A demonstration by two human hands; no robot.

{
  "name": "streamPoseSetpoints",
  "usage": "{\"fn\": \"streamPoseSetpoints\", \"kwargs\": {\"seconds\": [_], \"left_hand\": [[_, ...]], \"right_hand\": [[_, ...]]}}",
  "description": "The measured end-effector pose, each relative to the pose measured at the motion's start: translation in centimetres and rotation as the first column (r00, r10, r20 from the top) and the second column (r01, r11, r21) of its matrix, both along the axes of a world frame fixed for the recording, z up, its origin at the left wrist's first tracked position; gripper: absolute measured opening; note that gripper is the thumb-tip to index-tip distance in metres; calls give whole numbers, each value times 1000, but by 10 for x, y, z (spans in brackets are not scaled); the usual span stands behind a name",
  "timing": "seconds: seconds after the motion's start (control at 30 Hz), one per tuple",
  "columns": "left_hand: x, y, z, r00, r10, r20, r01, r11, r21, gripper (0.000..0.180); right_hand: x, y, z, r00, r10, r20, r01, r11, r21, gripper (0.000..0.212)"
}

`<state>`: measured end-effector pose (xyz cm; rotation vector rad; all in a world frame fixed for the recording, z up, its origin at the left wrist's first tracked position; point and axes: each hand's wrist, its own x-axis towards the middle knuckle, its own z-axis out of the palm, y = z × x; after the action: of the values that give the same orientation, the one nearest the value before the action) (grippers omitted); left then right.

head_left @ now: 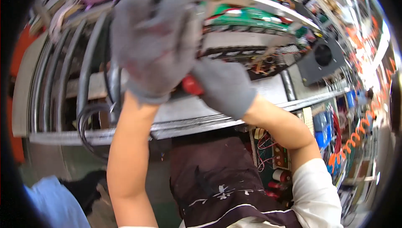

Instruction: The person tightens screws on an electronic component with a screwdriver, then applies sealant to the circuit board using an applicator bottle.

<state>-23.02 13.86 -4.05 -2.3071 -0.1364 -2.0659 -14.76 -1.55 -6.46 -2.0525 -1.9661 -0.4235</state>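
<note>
My left hand [157, 39], in a grey glove with dark reddish smudges, is raised over the left part of the work and blurred by motion. Its fingers look stretched out and apart, and no held thing shows in it. Just right of it, my right hand [226, 85], also gloved in grey, is closed around a tool with a rounded red handle end [192, 85]. The rest of that tool is hidden. Beyond my hands lies an open metal chassis [238, 39] with dark slotted strips, loose wires [270, 62] and a green circuit board [247, 14].
Metal rollers [67, 73] of a conveyor run at left, edged by a metal rail [180, 129]. A black cable [86, 119] loops over that rail. A dark panel with a round fan opening [323, 55] stands at right. Orange coiled hoses [356, 133] hang beyond. Blue clothing [56, 203] shows lower left.
</note>
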Motion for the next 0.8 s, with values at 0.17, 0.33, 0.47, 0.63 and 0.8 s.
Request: {"fn": "streamPoseSetpoints", "kwargs": {"seconds": [0.17, 0.33, 0.47, 0.63, 0.8], "left_hand": [[-13, 1, 9, 996, -86, 24, 87, 996, -32, 32], [-18, 5, 12, 997, 47, -57, -46, 999, 16, 32], [-19, 2, 16, 995, 67, -70, -68, 998, -2, 31], [-13, 0, 20, 994, 78, -74, -76, 997, 20, 32], [-24, -4, 24, 979, 147, -138, -137, 988, 77, 34]], "right_hand": [[-7, 5, 9, 992, -96, -86, 87, 991, -105, 19], [12, -12, -13, 985, 32, -168, 6, 975, 223, 40], [18, -34, -26, 961, 56, -272, 55, 921, 385, 48], [25, -77, -48, 795, -30, -605, 440, 716, 542, 54], [39, -159, -75, -105, 500, -860, 789, 568, 235, 50]]}}
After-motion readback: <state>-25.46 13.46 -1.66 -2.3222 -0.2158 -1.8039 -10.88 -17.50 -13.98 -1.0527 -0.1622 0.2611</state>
